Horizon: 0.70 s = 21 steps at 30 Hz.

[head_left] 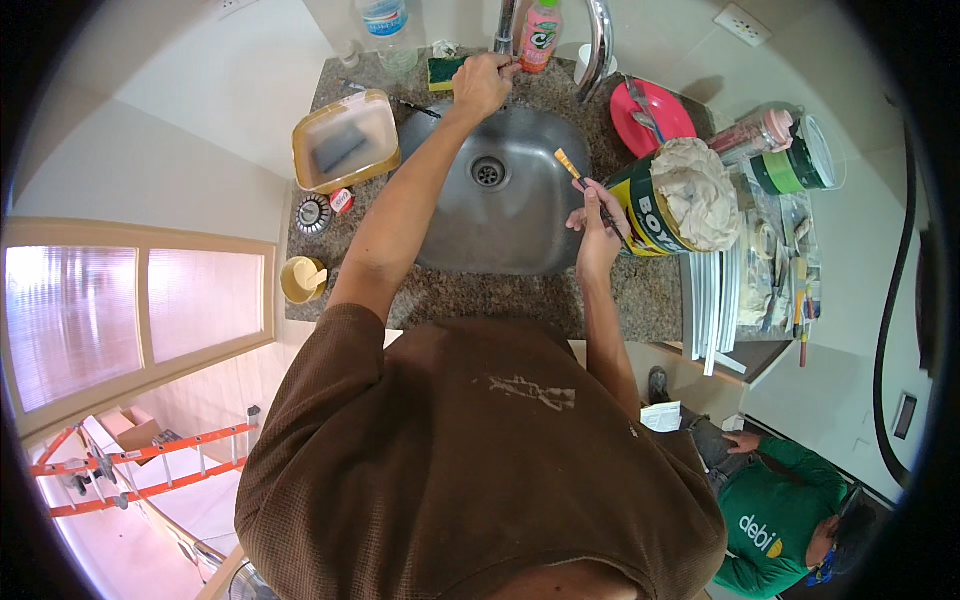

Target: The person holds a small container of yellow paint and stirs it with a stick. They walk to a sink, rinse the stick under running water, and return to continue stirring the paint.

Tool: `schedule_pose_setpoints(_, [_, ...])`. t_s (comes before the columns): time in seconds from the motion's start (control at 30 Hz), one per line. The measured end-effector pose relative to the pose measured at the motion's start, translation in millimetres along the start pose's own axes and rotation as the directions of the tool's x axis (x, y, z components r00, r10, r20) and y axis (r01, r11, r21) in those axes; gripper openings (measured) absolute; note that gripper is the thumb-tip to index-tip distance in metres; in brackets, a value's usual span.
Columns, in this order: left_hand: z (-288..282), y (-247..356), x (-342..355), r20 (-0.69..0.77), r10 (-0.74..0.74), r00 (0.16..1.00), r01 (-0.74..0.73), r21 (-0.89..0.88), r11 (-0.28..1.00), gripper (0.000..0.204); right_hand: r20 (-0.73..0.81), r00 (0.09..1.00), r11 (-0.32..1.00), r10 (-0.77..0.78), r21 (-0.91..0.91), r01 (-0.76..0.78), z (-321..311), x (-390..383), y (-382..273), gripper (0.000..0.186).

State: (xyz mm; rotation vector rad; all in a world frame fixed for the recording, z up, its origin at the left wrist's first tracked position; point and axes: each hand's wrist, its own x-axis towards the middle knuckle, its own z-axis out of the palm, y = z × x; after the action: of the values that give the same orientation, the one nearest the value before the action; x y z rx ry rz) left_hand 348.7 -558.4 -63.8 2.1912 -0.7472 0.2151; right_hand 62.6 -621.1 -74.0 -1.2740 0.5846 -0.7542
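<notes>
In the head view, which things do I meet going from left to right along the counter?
Cream cup → lidded plastic box → left hand at the tap → sink → right hand holding a small brush → paint can → green tape roll.

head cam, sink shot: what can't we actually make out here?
- Head view: the faucet handle is covered by the left hand, so its position is unreadable.
- Running water: too fine to see over the sink.
- Brush: its lower handle is hidden inside the right hand.
- Paint can: contents hidden by the rag.
- Lidded container: contents blurred by the cloudy lid.
</notes>
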Motion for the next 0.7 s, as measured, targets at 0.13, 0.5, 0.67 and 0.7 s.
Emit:
schedule_pose_setpoints(0.13, [-3,3,-3,0.01,-0.001,1.0,0.001,0.006,1.0,0.027,0.006,1.0,1.0,-0.021,-0.005,0.021,2,6,-3,0.027])
schedule_pose_setpoints(0.5, [1,1,-6,-0.024,0.028,0.999,-0.028,-0.017,0.999,0.023,0.012,0.999,0.999,-0.043,-0.01,0.043,2,16,-7,0.033])
schedule_pose_setpoints(0.67, [-1,5,-14,-0.125,-0.018,0.992,0.005,-0.107,0.994,0.023,0.012,0.999,0.999,-0.032,-0.017,0.033,6,17,-10,0.034])
schedule_pose_setpoints(0.7, [-1,9,-24,-0.137,-0.075,0.988,0.05,-0.177,0.983,0.022,0.013,0.999,0.999,-0.029,-0.017,0.03,6,18,-8,0.033])
